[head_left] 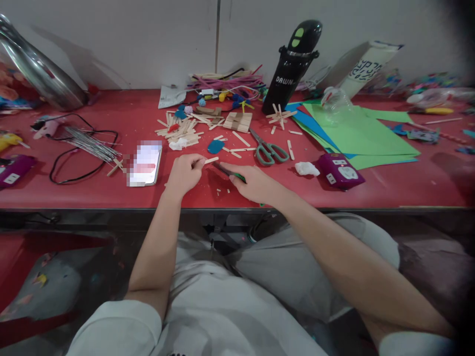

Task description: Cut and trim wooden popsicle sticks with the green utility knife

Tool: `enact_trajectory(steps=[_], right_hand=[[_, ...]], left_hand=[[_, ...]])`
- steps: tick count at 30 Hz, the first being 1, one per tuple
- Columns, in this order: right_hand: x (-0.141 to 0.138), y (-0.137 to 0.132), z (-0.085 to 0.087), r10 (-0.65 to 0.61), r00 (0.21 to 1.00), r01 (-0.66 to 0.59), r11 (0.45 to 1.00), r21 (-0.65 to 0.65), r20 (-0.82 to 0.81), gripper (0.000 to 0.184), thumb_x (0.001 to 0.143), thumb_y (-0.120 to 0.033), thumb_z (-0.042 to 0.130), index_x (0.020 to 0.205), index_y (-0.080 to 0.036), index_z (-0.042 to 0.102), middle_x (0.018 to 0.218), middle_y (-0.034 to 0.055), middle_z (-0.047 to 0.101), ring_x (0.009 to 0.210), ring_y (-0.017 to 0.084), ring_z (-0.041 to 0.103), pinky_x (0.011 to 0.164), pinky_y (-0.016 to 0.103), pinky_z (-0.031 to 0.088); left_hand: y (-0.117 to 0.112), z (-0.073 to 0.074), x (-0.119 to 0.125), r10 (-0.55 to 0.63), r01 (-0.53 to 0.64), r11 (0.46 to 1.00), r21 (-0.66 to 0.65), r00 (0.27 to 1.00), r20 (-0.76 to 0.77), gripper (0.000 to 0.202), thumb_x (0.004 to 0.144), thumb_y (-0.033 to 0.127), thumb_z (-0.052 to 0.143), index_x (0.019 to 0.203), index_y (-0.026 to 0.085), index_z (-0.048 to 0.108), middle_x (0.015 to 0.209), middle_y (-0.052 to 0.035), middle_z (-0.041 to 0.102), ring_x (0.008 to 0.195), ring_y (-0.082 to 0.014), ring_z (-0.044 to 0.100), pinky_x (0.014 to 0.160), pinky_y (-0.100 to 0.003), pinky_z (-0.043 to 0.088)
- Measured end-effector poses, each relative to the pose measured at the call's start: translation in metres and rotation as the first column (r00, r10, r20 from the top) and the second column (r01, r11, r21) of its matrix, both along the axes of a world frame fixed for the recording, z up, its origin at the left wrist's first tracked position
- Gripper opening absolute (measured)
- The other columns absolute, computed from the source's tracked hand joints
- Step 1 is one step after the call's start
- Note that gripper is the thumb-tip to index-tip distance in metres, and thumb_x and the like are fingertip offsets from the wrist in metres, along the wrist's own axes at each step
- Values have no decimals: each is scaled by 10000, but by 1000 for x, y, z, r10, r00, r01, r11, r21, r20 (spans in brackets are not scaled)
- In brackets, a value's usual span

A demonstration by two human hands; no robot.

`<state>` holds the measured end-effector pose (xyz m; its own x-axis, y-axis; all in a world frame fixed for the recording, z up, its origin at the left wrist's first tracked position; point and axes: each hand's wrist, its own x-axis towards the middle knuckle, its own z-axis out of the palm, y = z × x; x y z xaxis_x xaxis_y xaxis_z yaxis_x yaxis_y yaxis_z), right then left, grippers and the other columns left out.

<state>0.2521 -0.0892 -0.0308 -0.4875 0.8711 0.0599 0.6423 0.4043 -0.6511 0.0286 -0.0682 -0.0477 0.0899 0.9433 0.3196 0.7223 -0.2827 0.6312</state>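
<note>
My left hand (pixel 187 173) is closed, pinching a short piece of wooden craft stick (pixel 211 160) between thumb and fingertips. My right hand (pixel 256 183) is wrapped around a pair of pliers (pixel 237 175) with black and green handles. Their dark jaws point at the stick's right end; whether they touch it I cannot tell. Small cut wood bits (pixel 218 191) lie on the red table just below. Beyond my hands are a blue oval piece (pixel 215 146), grey-green scissors (pixel 270 152) and a heap of loose craft sticks (pixel 180 129).
A phone (pixel 144 165) lies left of my left hand, near thin metal wires (pixel 92 143). White crumpled tissue (pixel 307 169) and a purple power socket box (pixel 340 171) are at right. Behind stand a black bottle (pixel 287 74) and green paper sheets (pixel 374 136).
</note>
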Motion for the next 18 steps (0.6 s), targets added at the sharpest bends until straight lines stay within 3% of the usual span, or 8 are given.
enact_trajectory(steps=[3, 6, 9, 14, 18], right_hand=[[0, -3, 0, -48, 999, 48, 998, 29, 12, 530, 979, -210, 442, 1502, -204, 528, 1295, 118, 713, 992, 249, 725, 942, 418, 544], [-2, -7, 2, -145, 989, 143, 987, 67, 33, 555, 1007, -294, 422, 1552, -194, 456, 990, 110, 775, 769, 248, 714, 794, 405, 558], [-4, -9, 6, -190, 982, 188, 976, 109, 8, 577, 1026, -296, 352, 1590, -180, 381, 773, 70, 718, 649, 225, 649, 705, 361, 525], [-5, -12, 8, -97, 995, 98, 974, 206, -17, 582, 1020, -254, 342, 1600, -203, 362, 956, 100, 687, 796, 221, 622, 782, 347, 509], [-6, -16, 5, -34, 999, 25, 968, 250, 31, 549, 1033, -300, 370, 1573, -220, 423, 962, 99, 622, 835, 220, 594, 823, 349, 510]], left_hand=[[1, 0, -1, 40, -39, 999, -21, 998, 56, 229, 922, 243, 520, 879, 179, 736, 803, -35, 728, 745, -176, 628, 669, -285, 425], [2, 1, 0, 60, -55, 998, -43, 992, 112, 226, 919, 252, 514, 888, 174, 723, 771, -24, 694, 726, -168, 605, 657, -282, 419], [1, 3, 2, 56, -45, 997, -58, 977, 206, 220, 904, 280, 528, 847, 172, 711, 732, -19, 658, 690, -158, 572, 640, -286, 415], [-2, 10, 4, 90, 23, 976, -218, 864, 495, 218, 862, 284, 550, 953, 179, 717, 618, 18, 529, 535, -108, 457, 521, -245, 409], [-3, 13, 3, 108, 76, 962, -263, 775, 622, 265, 843, 277, 574, 1059, 206, 711, 518, 60, 359, 448, -87, 304, 436, -229, 303]])
